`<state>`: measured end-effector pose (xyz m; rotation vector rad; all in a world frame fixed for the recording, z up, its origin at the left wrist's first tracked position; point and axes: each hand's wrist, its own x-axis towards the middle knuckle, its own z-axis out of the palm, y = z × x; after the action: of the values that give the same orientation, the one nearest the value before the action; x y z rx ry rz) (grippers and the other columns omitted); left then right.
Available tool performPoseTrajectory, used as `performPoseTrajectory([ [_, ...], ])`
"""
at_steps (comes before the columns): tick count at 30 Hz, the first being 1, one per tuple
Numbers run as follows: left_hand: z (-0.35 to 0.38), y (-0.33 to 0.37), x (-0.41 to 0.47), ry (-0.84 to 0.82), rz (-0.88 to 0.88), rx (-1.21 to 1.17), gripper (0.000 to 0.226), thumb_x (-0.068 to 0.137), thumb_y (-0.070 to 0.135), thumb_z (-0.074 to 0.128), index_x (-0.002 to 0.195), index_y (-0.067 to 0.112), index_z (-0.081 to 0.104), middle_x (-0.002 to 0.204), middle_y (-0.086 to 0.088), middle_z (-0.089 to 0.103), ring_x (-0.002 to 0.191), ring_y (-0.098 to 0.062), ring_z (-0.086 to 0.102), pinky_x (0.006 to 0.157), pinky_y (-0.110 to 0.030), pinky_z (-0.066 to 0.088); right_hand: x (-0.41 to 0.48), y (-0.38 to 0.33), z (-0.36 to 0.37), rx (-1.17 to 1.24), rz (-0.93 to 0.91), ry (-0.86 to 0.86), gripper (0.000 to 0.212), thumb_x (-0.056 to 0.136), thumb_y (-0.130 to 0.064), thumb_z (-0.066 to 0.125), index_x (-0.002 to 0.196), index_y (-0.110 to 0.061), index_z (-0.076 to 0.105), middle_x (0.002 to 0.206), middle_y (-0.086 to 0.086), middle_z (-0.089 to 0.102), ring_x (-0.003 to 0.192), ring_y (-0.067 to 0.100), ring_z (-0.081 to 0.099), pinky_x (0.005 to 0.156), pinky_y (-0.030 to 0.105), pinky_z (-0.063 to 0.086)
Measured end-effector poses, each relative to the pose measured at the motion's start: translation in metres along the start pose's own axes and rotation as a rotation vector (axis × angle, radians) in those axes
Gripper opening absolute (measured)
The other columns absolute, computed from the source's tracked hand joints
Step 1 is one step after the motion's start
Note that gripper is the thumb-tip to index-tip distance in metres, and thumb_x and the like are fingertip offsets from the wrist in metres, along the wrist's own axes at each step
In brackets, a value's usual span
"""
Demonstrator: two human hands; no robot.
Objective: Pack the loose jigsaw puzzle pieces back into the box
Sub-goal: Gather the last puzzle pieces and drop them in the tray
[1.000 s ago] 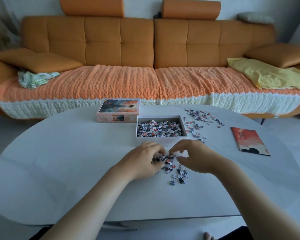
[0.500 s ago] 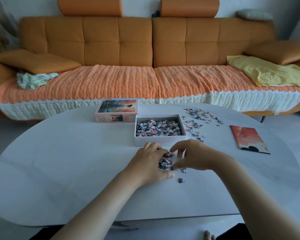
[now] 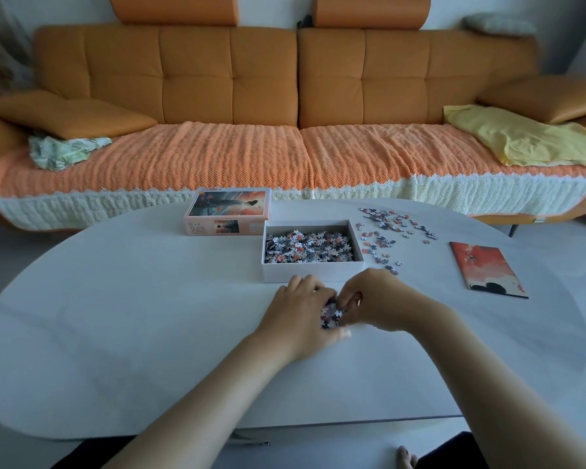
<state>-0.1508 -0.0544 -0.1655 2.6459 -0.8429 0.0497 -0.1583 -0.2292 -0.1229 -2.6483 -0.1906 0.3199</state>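
The open white puzzle box (image 3: pixel 313 275) stands mid-table, holding several mixed grey, white and orange pieces. Just in front of it, my left hand (image 3: pixel 301 316) and my right hand (image 3: pixel 378 304) are cupped together around a small heap of puzzle pieces (image 3: pixel 331 314); fingers of both curl onto the heap, which shows only in the gap between them. More loose pieces (image 3: pixel 388 231) lie scattered on the table to the right of the box.
The box lid (image 3: pixel 229 214) with the picture lies behind and left of the box. An orange picture card (image 3: pixel 486 269) lies at the right. The white oval table (image 3: pixel 115 316) sits before an orange sofa (image 3: pixel 285 96).
Both hands have drawn together, sweeping the spread pieces in front of the box into one tight heap between them. The stray pieces that lay nearer me are gone from view.
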Motion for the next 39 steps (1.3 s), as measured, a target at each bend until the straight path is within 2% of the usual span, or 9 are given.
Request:
performPoseTrajectory([
  [4,-0.012,-0.016,0.0,-0.025,0.001,-0.06,0.061,0.079,0.064,0.063,0.131,0.034,0.054,0.122,0.012,0.047,0.119,-0.01,0.04,0.101,-0.031,0.036,0.001,0.001,0.002,0.027,-0.012,0.053,0.021,0.071,-0.034,0.082,0.087,-0.031,0.069,0.082,-0.01,0.068,0.073,0.007,0.061,0.066,0.019,0.05],
  [8,-0.025,-0.031,-0.004,-0.083,-0.006,-0.055,0.081,0.075,0.068,0.062,0.144,0.031,0.04,0.131,0.013,0.04,0.128,-0.007,0.032,0.106,-0.031,0.034,-0.001,0.005,-0.004,-0.016,0.007,0.038,0.048,0.069,-0.046,0.082,0.11,-0.038,0.058,0.102,-0.014,0.056,0.079,0.002,0.054,0.067,0.018,0.044],
  [10,-0.026,-0.037,-0.007,-0.144,0.004,0.011,0.085,0.075,0.068,0.062,0.147,0.03,0.036,0.133,0.011,0.036,0.129,-0.008,0.027,0.109,-0.033,0.032,0.0,0.002,0.0,-0.08,0.004,-0.023,0.071,0.067,-0.052,0.08,0.13,-0.039,0.05,0.117,-0.011,0.049,0.093,0.008,0.054,0.079,0.022,0.045],
  [12,-0.025,-0.038,-0.008,-0.172,0.011,-0.002,0.078,0.079,0.063,0.063,0.145,0.03,0.039,0.129,0.009,0.036,0.128,-0.009,0.026,0.108,-0.032,0.032,0.003,-0.003,0.006,-0.115,-0.011,-0.044,0.077,0.07,-0.053,0.078,0.138,-0.037,0.045,0.125,-0.008,0.043,0.104,0.013,0.051,0.09,0.028,0.045],
  [17,-0.025,-0.036,-0.007,-0.108,0.019,-0.134,0.046,0.087,0.044,0.066,0.13,0.029,0.059,0.11,0.01,0.046,0.113,-0.003,0.037,0.098,-0.026,0.038,0.011,-0.016,0.013,-0.096,-0.085,-0.019,0.034,0.085,-0.038,0.069,0.119,-0.037,0.062,0.112,-0.004,0.046,0.097,0.017,0.054,0.083,0.031,0.049],
  [22,-0.028,-0.038,-0.005,-0.032,-0.008,-0.206,0.024,0.089,0.024,0.068,0.112,0.026,0.071,0.102,0.009,0.057,0.092,-0.006,0.054,0.085,-0.027,0.046,0.015,-0.021,0.014,-0.054,-0.09,0.039,0.029,0.085,-0.031,0.069,0.114,-0.028,0.067,0.107,-0.004,0.055,0.088,0.015,0.059,0.08,0.03,0.052],
  [25,-0.03,-0.04,-0.004,0.008,-0.01,-0.214,0.02,0.087,0.022,0.071,0.107,0.023,0.073,0.095,0.006,0.058,0.084,-0.008,0.057,0.08,-0.029,0.048,0.017,-0.021,0.015,-0.114,-0.132,0.069,0.015,0.089,-0.027,0.06,0.097,-0.024,0.072,0.095,-0.002,0.063,0.085,0.014,0.059,0.079,0.037,0.053],
  [33,-0.033,-0.046,0.003,0.077,-0.056,-0.26,0.011,0.085,0.013,0.072,0.092,0.02,0.073,0.088,0.009,0.06,0.077,-0.004,0.059,0.069,-0.014,0.043,0.026,-0.026,0.015,-0.255,-0.195,0.176,0.022,0.091,-0.023,0.05,0.084,-0.02,0.07,0.078,0.0,0.067,0.074,0.019,0.061,0.067,0.041,0.054],
  [39,-0.051,-0.046,0.017,0.214,-0.142,-0.455,0.014,0.084,0.012,0.073,0.09,0.025,0.072,0.084,0.017,0.065,0.074,0.005,0.059,0.067,-0.005,0.042,0.03,-0.027,-0.007,-0.001,-0.135,0.329,0.018,0.095,-0.027,0.055,0.092,-0.025,0.073,0.068,-0.011,0.065,0.064,0.013,0.062,0.066,0.032,0.054],
])
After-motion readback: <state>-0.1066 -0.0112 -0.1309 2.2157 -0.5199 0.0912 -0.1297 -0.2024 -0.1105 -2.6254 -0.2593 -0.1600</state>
